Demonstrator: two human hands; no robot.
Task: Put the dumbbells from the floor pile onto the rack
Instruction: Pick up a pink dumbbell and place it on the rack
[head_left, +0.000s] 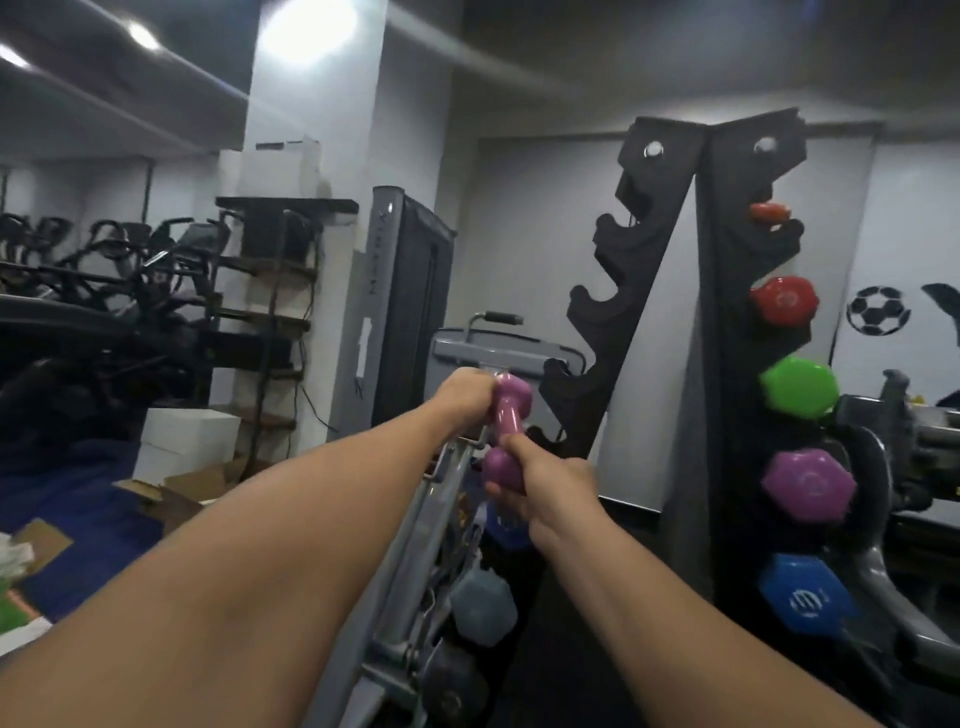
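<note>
Both hands are out in front of me on one purple dumbbell (506, 434), which I hold nearly upright in the air just left of the rack (727, 322). My left hand (467, 392) is curled against its upper head, and my right hand (550, 486) is wrapped round the lower head, thumb up along the handle. On the rack's left upright the notched cradles I can see stand bare, and the dumbbell is level with the lower ones, close to them; whether it touches I cannot tell. On the right upright sit dumbbell ends from top to bottom: a small orange one (770, 212), a red one (783, 300), a green one (799, 388), a purple one (809, 486) and a blue one (804, 592). Below my hands, low on the left, are a blue end (503, 527), a grey one (480, 603) and a dark one (453, 686). A grey machine frame (405, 301) stands behind my left arm.
</note>
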